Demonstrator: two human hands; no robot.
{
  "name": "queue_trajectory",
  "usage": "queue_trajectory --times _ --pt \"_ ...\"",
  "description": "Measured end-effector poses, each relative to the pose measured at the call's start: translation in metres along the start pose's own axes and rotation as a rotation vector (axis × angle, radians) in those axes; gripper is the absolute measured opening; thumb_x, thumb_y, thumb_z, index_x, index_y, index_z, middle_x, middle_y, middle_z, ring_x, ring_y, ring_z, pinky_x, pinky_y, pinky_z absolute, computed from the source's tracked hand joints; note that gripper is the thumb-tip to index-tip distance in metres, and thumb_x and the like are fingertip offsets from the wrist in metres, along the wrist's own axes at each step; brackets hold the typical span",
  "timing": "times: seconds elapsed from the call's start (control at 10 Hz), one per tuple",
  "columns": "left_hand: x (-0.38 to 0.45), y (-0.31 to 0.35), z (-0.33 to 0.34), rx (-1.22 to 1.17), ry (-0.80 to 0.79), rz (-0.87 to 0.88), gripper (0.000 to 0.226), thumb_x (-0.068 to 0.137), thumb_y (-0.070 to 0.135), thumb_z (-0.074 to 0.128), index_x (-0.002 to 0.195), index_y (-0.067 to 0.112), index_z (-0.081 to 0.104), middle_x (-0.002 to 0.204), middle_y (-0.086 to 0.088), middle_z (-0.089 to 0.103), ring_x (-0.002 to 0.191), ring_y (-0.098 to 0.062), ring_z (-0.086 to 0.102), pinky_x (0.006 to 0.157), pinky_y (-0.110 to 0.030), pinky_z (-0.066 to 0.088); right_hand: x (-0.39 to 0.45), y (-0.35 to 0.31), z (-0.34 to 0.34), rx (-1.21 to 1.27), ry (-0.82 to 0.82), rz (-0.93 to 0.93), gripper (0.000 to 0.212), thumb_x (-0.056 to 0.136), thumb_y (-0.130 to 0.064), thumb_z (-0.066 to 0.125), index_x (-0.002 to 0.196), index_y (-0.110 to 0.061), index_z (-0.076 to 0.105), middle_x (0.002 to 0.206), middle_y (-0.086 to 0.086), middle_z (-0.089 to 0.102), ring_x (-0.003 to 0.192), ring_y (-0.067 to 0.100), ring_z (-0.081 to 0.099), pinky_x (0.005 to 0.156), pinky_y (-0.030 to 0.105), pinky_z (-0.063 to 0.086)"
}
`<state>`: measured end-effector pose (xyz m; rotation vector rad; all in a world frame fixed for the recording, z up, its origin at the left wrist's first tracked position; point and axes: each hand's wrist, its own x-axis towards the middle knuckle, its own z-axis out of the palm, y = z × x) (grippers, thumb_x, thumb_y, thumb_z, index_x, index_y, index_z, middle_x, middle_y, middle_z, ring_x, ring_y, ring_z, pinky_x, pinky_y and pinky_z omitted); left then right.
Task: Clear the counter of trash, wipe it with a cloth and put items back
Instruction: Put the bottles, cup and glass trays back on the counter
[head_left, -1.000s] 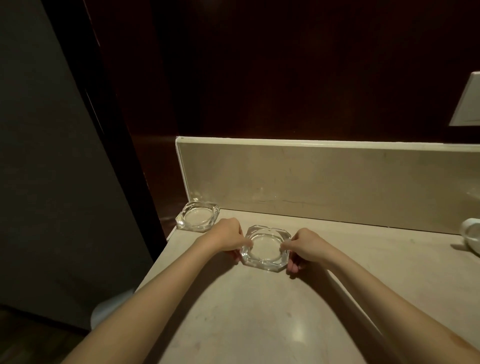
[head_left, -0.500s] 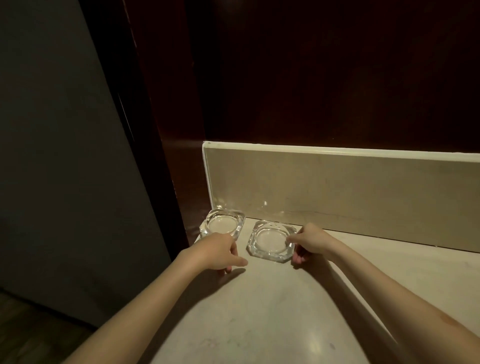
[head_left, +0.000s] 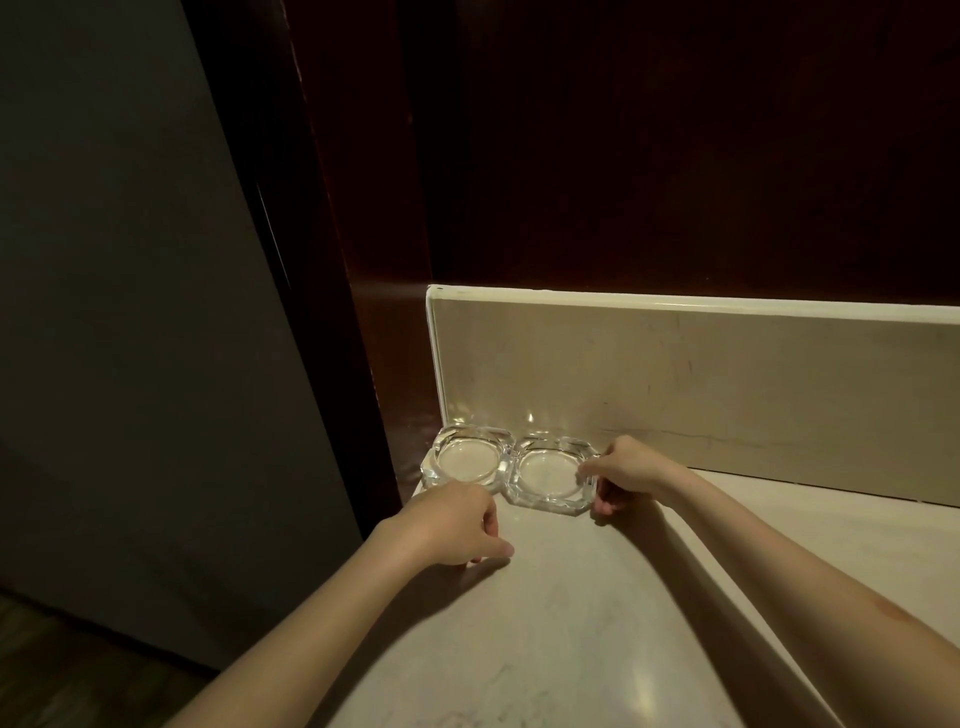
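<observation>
**Putting the ashtrays back in the corner**

The person is tucking the right ashtray (head_left: 551, 478) into the back-left corner of the counter (head_left: 597, 623), next to the left ashtray (head_left: 466, 464). The two glass pieces are sitting side by side and look like they're touching or very nearly so, both close up against the backsplash (head_left: 727, 384).

The right hand (head_left: 626, 475) is pinching the right rim of that ashtray, thumb over the top edge and fingers curled against the outer side. The left hand (head_left: 457, 525) is holding nothing; it's hovering or resting just in front of the left ashtray with fingers loosely curled, one pointing toward the right. Whether it's actually touching the counter is hard to tell.

To do this bit well, the person is probably better off sliding rather than lifting, and easing off before the glass edges knock together, since thick glass chips on hard contact. Lining both up square to the backsplash would look tidier too. The free hand could be steadying the left one so it isn't getting shoved off the counter's edge, which is right there.

Count: two ashtrays, two hands, one counter, one backsplash. No cloth or trash in view.
</observation>
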<state>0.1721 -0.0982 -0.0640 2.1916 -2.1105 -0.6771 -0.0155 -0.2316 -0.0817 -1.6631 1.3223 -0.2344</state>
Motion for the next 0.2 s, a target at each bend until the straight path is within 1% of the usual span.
queue_trajectory --times 0.1,0.2 --pt "0.0007 0.0001 0.0015 0.044 0.000 0.011 0.028 0.081 0.043 0.066 0.088 0.017 0.069 0.082 0.003 0.073 0.077 -0.013 0.067 0.078 -0.034 0.055 0.0029 0.0025 0.0027 -0.034 0.028 0.017 0.025 0.085 -0.011 0.057 0.081 0.012 0.065 0.046 0.011 0.061 0.036 0.017 0.057 0.038 0.017 0.042" --pt "0.0006 0.0016 -0.0009 0.055 -0.004 -0.003 0.028 0.081 0.044 0.067 0.089 0.017 0.068 0.084 0.003 0.073 0.080 -0.014 0.066 0.079 -0.034 0.054 -0.0026 0.0020 0.0048 -0.072 0.050 0.038 0.026 0.089 -0.018 0.056 0.074 0.003 0.063 0.044 0.005 0.061 0.034 0.014 0.056 0.037 0.013 0.039"
